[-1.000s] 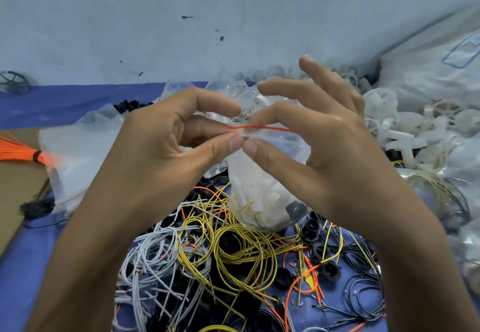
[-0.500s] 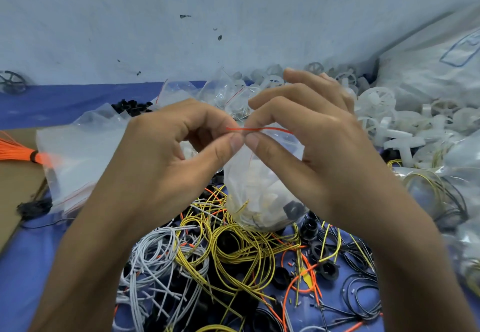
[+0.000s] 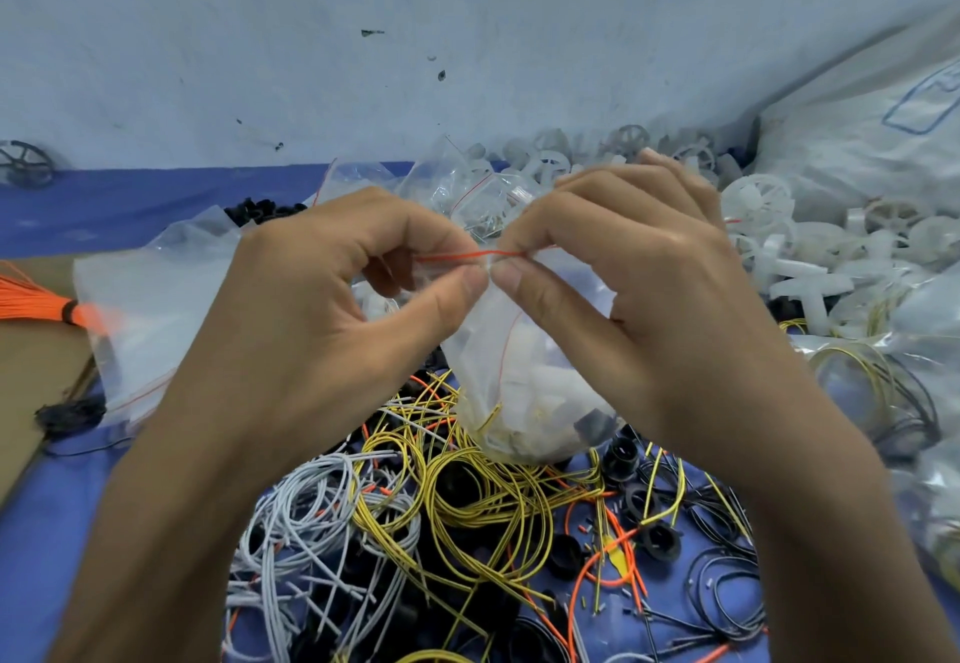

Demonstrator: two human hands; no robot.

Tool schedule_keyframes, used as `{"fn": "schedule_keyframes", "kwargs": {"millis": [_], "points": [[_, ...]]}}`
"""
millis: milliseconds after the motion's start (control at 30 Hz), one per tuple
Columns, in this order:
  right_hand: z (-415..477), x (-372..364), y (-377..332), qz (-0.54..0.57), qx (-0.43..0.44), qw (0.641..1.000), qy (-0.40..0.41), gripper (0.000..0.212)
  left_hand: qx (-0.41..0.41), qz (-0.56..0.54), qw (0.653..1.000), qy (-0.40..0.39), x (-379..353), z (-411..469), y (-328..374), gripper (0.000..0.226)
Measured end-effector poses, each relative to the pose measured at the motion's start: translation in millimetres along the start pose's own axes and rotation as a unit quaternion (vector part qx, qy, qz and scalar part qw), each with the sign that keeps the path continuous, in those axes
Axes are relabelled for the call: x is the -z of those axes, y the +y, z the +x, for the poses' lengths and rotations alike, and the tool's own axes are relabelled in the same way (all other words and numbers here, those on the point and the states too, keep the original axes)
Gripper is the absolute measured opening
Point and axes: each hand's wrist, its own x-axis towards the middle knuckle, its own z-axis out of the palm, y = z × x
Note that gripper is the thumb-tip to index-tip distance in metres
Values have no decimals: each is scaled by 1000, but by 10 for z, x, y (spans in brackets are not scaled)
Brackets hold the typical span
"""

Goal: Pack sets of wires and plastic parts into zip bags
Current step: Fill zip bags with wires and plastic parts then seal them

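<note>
From my end, both hands meet in the middle of the scene at the mouth of a clear zip bag. My left hand pinches the bag's red seal strip between thumb and curled forefinger. My right hand pinches the same strip just beside it, and the two thumb tips nearly touch. The bag hangs below the pinch, bulging with white plastic pieces, a dark part and a bit of yellow wire. I cannot tell whether its bottom rests on the heap under it.

That heap is coils of yellow wires, with grey wires to the near left and black rings and orange wires to the near right, all on a blue table cover. White plastic parts are piled at the far right. A stack of flat bags and an orange wire bundle lie to the left.
</note>
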Motion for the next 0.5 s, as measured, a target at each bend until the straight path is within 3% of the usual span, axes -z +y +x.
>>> {"fn": "schedule_keyframes", "kwargs": {"millis": [500], "points": [[-7,93,139,2,-20,1000,15,11,12,25,999,22,2,11,0,7]]}}
